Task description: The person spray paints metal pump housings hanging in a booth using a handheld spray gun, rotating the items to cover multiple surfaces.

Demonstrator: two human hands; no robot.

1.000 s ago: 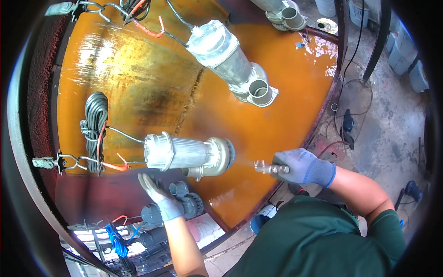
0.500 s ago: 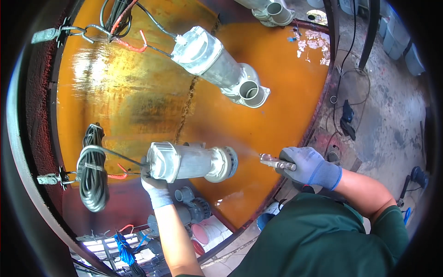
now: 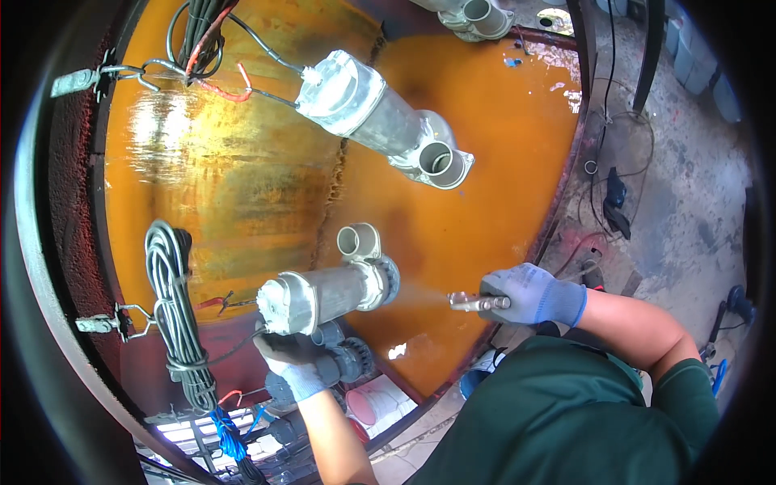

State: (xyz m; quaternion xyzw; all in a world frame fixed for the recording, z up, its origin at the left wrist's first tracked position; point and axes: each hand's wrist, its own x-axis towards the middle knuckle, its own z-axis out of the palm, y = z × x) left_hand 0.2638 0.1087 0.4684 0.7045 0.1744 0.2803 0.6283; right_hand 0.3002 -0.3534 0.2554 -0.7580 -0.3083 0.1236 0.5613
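Note:
A silver submersible pump (image 3: 331, 296) hangs lengthwise over the orange surface, its round outlet (image 3: 356, 240) sticking up on the far side. My left hand (image 3: 293, 369), in a grey glove with a dark palm, is closed at the pump's cable end; its fingertips are partly hidden. A black cable (image 3: 234, 349) leaves that end towards a bundled coil (image 3: 174, 307). To the right, my right hand (image 3: 521, 295), gloved in grey, grips a metal spray gun (image 3: 478, 302). Its nozzle points left, and a fine mist crosses the gap to the pump's dark-rimmed end.
Another silver pump (image 3: 388, 113) hangs farther off, and part of a third (image 3: 481, 18) shows at the top edge. Unpainted dark pumps (image 3: 343, 364) and a pink bucket (image 3: 368, 406) lie below. Metal hooks (image 3: 97, 325) line the left frame. Cables cross the floor (image 3: 687, 210) at right.
The near pump has turned about its length, bringing its outlet up into view, and tilted slightly. My left hand has moved down and right. The cable coil has swung; the spray gun has dropped slightly.

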